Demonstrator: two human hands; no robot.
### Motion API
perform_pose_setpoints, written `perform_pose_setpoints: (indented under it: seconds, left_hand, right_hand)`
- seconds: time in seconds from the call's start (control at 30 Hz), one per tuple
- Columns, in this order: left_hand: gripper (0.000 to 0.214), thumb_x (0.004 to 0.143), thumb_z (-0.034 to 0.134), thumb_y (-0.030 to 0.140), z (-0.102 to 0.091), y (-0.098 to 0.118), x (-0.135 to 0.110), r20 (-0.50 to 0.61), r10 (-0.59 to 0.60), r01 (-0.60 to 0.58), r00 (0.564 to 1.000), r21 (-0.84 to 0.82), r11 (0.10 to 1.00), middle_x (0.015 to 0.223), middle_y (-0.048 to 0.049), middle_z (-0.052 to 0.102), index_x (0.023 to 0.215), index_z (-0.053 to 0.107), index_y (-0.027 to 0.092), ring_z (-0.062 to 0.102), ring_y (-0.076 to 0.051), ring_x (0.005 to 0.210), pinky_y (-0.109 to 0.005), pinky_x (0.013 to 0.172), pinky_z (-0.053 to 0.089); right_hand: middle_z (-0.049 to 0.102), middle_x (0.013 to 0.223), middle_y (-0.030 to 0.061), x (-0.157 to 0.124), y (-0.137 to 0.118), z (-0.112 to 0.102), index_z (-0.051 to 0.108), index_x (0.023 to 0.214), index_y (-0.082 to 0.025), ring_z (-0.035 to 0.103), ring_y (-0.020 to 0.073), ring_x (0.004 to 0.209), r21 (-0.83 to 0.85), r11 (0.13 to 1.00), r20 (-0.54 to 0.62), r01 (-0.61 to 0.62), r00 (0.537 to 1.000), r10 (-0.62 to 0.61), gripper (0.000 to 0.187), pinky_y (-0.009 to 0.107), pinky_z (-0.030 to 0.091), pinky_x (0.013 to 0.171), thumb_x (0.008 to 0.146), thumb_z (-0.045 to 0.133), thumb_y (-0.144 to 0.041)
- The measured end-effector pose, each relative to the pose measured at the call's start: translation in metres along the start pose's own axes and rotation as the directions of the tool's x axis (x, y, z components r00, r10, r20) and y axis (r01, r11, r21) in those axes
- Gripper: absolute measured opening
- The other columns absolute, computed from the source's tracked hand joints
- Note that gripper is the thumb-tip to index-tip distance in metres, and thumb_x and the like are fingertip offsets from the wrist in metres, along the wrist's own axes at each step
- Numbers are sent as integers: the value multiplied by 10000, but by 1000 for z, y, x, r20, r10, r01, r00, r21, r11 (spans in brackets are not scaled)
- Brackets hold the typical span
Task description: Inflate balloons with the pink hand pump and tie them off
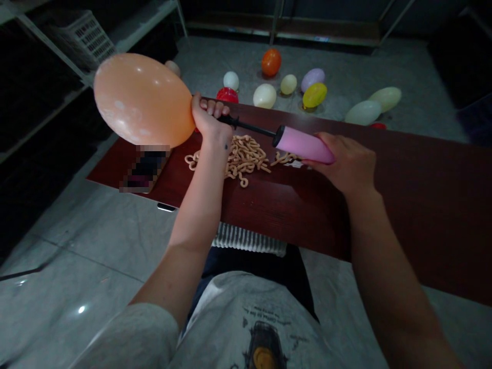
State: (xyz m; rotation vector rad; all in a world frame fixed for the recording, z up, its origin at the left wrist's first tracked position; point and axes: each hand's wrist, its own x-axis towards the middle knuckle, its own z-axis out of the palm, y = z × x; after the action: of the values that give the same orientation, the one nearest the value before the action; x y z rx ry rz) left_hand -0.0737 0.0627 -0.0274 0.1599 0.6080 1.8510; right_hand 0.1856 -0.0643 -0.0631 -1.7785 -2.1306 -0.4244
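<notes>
- The left hand (210, 119) was clenched around the neck of an inflated peach balloon (143, 100), pinching it onto the black nozzle of a hand pump (303, 145).
- The balloon bulged out at nine o'clock from that hand, raised above the left end of a dark red table (423, 205).
- The right hand (344, 161) grasped the pink barrel of the pump, at three o'clock from the left hand; the thin black rod lay drawn out between barrel and nozzle.
- A heap of uninflated peach balloons (242, 160) lay on the table just under the rod, at six o'clock from it.
- A blurred flat object (145, 168) rested on the table at six o'clock from the balloon.
- At twelve o'clock, beyond the table, inflated balloons (314, 94) of orange, yellow, lilac, white and red lay scattered on the grey floor (77, 246).
- A white crate (82, 36) sat on a shelf at ten o'clock.
</notes>
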Motion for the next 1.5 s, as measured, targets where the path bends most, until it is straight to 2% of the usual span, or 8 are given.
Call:
perform_pose_setpoints:
  seconds: [0.17,0.23,0.33,0.6,0.8,1.0,1.23,1.5]
  left_hand:
    - [576,904,470,620,-8,-5,9,127,43,-63,991,158,985,451,52,204,542,277,215,290,-113,389,-280,436,263]
    - [593,833,523,680,-12,-8,12,202,8,-60,979,254,965,432,39,230,516,312,225,363,-135,409,-286,439,291]
    - [599,823,504,703,-12,-11,11,247,-57,-32,967,339,940,410,29,233,490,335,235,402,-151,418,-287,438,320]
    - [634,844,443,728,-5,-27,-15,226,-111,17,968,381,924,391,34,231,477,333,222,379,-130,387,-266,421,329]
    - [617,877,355,729,0,-35,-32,111,-158,108,981,363,926,403,27,270,524,388,223,403,-138,385,-269,421,358]
    - [619,859,444,706,-5,-37,-25,208,-150,70,967,346,935,406,37,238,489,354,218,361,-121,378,-260,412,335]
    - [646,823,413,773,-5,-34,-16,146,-165,100,975,369,924,402,42,222,499,325,221,328,-117,365,-262,397,328]
    - [639,835,488,712,-9,-32,-5,230,-110,19,967,367,930,394,54,215,479,304,215,323,-105,363,-254,413,320]
  right_hand:
    - [674,1183,140,-2,-3,0,583,1252,-199,638,269,986,76,997,75,-18,997,12,621,335,432,779,824,530,-646]
    - [676,1179,133,-2,-3,0,586,1242,-202,638,275,980,94,995,83,-34,996,26,618,345,430,782,819,530,-650]
    - [675,1184,110,-2,-5,-2,573,1259,-231,634,289,995,142,989,113,-43,993,27,631,370,434,788,818,497,-677]
    - [676,1183,98,-1,-18,-5,543,1306,-262,626,309,1013,210,975,166,-78,985,43,648,397,439,765,816,478,-681]
    - [693,1137,88,0,-22,-5,545,1300,-244,644,291,963,167,985,147,-50,989,25,653,383,442,760,818,485,-681]
    - [680,1187,67,1,-21,-7,536,1312,-298,625,284,1020,194,978,184,-76,982,40,632,375,439,781,814,489,-684]
    - [655,1226,76,1,-17,-2,525,1341,-250,620,273,1046,210,978,90,-23,996,4,671,373,431,814,806,550,-653]
    - [663,1208,98,2,-12,0,550,1313,-249,618,271,1024,145,989,68,-20,998,10,644,357,425,814,807,554,-648]
